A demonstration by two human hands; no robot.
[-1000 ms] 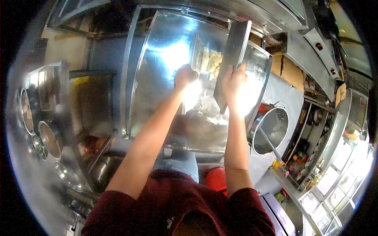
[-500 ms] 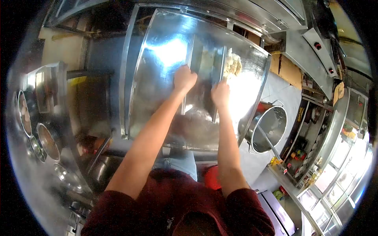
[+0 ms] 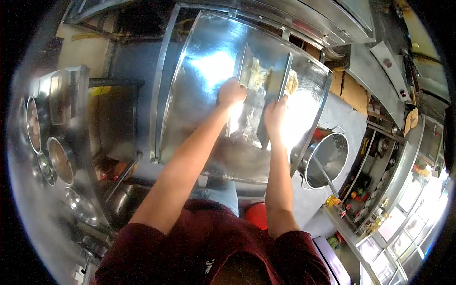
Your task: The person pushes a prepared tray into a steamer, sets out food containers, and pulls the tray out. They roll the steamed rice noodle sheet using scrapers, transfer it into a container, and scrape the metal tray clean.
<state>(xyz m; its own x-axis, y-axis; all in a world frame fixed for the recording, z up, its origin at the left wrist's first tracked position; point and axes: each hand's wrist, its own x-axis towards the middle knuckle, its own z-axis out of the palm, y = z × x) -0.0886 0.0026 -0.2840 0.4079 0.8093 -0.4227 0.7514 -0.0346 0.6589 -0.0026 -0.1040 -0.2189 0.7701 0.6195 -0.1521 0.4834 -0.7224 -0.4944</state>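
Note:
Over a shiny metal table (image 3: 190,114), my left hand (image 3: 232,92) is closed around the upright edge of a long metal plate (image 3: 241,61). My right hand (image 3: 275,115) grips a second metal plate (image 3: 275,88), which leans with its top edge to the right. Between the two plates lies pale, dough-like material (image 3: 256,76), with floury smears nearer to me. Another pale lump (image 3: 291,81) shows just right of the right plate. Strong glare hides part of the surface beside my right hand.
A large pot (image 3: 327,159) with a long handle leaning in it stands right of the table. Several metal bowls, one of them here (image 3: 61,160), sit on the far-left counter. A red object (image 3: 257,216) is below the table's front edge. Shelves (image 3: 368,171) line the right.
The right plate was raised and tilted, moved in close to the left plate, and now leans slightly farther from it. Pale material shows between them again. My left hand keeps its hold.

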